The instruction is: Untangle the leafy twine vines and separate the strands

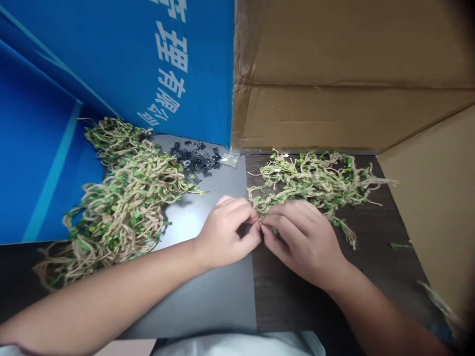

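Left vine pile (126, 198) was tan cord with green and yellow-green leaves, right vine pile (311, 183) matched; chips (198, 160) were black, mat (215, 301) plain grey, tabletop (297, 306) dark brown, faintly streaked; panels (208, 59) were blue with white characters (176, 49) and light-blue lines (54, 173), cardboard (352, 44) brown

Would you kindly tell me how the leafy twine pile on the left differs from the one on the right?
The left pile is larger and heaped higher; the right pile is smaller and flatter. The left pile lies beside the blue panel, whereas the right pile lies before the brown cardboard, on the dark tabletop. Both are tangled, tan and green.
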The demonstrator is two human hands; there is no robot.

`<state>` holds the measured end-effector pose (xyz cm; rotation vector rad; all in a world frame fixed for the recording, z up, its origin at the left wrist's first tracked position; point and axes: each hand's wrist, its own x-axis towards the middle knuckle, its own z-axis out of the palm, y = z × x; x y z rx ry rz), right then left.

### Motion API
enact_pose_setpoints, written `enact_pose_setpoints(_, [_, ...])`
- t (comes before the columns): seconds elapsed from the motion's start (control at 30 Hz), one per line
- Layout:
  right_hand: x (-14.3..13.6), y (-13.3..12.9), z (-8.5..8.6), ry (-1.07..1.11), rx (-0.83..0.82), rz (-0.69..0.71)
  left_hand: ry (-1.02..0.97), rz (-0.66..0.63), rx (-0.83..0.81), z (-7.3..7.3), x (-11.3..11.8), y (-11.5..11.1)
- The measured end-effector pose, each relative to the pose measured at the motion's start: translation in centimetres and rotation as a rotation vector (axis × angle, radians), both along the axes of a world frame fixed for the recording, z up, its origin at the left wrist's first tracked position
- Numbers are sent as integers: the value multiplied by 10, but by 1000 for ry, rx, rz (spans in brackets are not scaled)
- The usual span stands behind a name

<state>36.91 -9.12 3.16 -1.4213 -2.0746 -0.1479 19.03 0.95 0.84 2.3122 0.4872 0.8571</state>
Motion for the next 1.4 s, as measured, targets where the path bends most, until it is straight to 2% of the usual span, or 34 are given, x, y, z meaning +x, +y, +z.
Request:
enact_pose_setpoints(0.1, [-2,-1,3,-58,17,-5,10,14,36,-1,0,-1])
enact_pose_setpoints(0.37, [0,-3,4,-43,14,-58,-3,8,113,-1,-2,-1])
enact_pose_setpoints(0.7, [-2,-2,5,-61,-8,-43,14,0,143,-2,-2,-2])
enact_pose_setpoints(1.17, [0,0,-3,34,6,-23,7,23,-64,1,0,-1])
enact_pose_setpoints(1.4, [-1,-1,-1,-26,-4,65,37,-61,-128,2,-2,3])
